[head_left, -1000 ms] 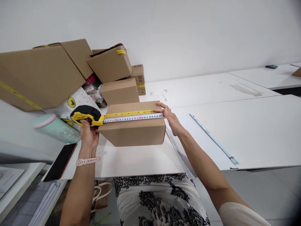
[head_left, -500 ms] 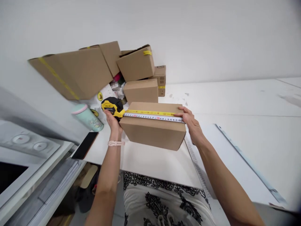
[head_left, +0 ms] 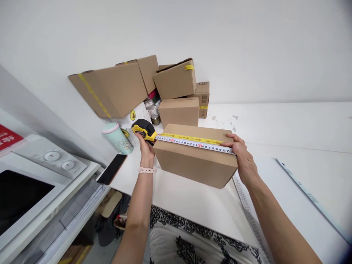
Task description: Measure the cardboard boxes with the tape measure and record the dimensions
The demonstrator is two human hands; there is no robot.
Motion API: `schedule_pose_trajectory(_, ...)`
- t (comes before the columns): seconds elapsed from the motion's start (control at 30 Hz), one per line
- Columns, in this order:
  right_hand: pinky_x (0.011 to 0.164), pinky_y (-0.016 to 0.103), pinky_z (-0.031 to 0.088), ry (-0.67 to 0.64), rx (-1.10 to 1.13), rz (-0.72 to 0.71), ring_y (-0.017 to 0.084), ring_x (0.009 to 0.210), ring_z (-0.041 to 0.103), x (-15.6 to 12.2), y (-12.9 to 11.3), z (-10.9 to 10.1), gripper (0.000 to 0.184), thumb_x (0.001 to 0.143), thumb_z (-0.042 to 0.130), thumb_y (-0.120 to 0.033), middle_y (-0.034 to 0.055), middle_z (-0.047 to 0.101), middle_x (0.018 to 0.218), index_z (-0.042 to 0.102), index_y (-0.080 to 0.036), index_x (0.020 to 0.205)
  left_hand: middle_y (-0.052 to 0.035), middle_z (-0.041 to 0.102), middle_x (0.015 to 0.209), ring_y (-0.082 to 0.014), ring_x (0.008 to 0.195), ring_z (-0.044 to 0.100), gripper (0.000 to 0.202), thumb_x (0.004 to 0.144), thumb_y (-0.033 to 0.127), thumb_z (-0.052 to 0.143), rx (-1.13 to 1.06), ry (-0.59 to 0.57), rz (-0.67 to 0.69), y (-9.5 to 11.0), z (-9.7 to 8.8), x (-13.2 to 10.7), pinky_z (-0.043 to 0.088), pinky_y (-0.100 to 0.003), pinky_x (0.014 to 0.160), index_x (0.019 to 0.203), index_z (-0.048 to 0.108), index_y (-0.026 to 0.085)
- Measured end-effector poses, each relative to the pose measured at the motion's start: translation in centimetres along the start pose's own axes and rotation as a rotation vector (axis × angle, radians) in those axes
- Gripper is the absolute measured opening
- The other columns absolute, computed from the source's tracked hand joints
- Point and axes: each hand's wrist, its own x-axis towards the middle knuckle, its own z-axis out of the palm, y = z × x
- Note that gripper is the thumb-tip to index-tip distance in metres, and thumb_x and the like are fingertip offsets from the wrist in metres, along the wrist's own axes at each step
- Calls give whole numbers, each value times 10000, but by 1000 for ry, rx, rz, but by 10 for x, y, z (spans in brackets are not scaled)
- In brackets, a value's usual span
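Observation:
A closed cardboard box (head_left: 195,167) sits on the white table in front of me, with yellow packing tape (head_left: 192,138) along its top. My left hand (head_left: 145,148) grips a black and yellow tape measure (head_left: 143,131) at the box's left end. Its white blade (head_left: 189,143) is drawn out across the box's top, beside the packing tape. My right hand (head_left: 243,157) holds the blade's end at the box's right edge, its fingers lying over the top and the thumb side hidden.
Several more cardboard boxes (head_left: 178,113) are stacked behind against the wall. To the left stand a mint tumbler (head_left: 118,138), a dark phone (head_left: 112,169) and a microwave (head_left: 24,194). A spiral-bound pad (head_left: 288,205) lies at right.
The whole scene has shifted right and slightly down as my head turned left, bringing more of the microwave into view. Both hands keep the same hold on the tape measure and blade.

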Motion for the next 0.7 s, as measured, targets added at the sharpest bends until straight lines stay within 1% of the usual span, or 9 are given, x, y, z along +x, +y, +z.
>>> schedule_pose_trajectory(0.1, 1258, 465, 193, 4, 16, 10, 289, 1475, 328, 0, 0, 0, 402, 959, 452, -589, -40, 487, 1507, 771, -344, 964, -98, 756, 1134, -219, 992, 730, 556, 945, 686, 489, -29, 16, -1, 1, 1, -2, 590, -312, 832, 1156, 699, 217)
schedule_pose_trajectory(0.27, 1261, 442, 187, 15, 44, -4, 286, 1474, 336, 0, 0, 2, 386, 962, 461, -569, -38, 490, 1502, 766, -334, 936, -95, 767, 1033, -187, 852, 733, 521, 992, 624, 450, -57, 35, -15, 1, 1, -1, 586, -295, 809, 1154, 693, 193)
schedule_pose_trajectory(0.37, 1255, 437, 207, 22, 39, 2, 284, 1471, 341, 1, 1, 2, 395, 960, 452, -579, -48, 490, 1507, 764, -337, 955, -91, 767, 1017, -187, 823, 734, 532, 977, 642, 466, -60, 26, -23, 1, 1, 0, 588, -306, 803, 1158, 696, 197)
schedule_pose_trajectory(0.47, 1249, 452, 219, 29, 27, -4, 285, 1463, 348, 1, 3, 3, 418, 958, 439, -595, -41, 497, 1504, 766, -335, 979, -92, 767, 979, -191, 780, 733, 578, 958, 675, 468, -54, 17, -37, 1, 0, 1, 597, -321, 781, 1138, 701, 177)
schedule_pose_trajectory(0.6, 1244, 465, 229, 42, 11, -36, 290, 1450, 365, 2, 3, 4, 434, 959, 430, -602, -31, 513, 1488, 769, -331, 977, -89, 765, 946, -182, 760, 727, 575, 980, 654, 440, -48, 16, -47, 3, 1, 2, 597, -317, 770, 1120, 700, 160)
schedule_pose_trajectory(0.7, 1247, 454, 227, 40, 12, -49, 285, 1443, 376, 1, 1, 5, 437, 960, 427, -602, -29, 516, 1484, 765, -326, 982, -89, 765, 950, -179, 750, 727, 562, 986, 641, 441, -41, 21, -43, 5, 3, 2, 591, -324, 794, 1129, 700, 163)
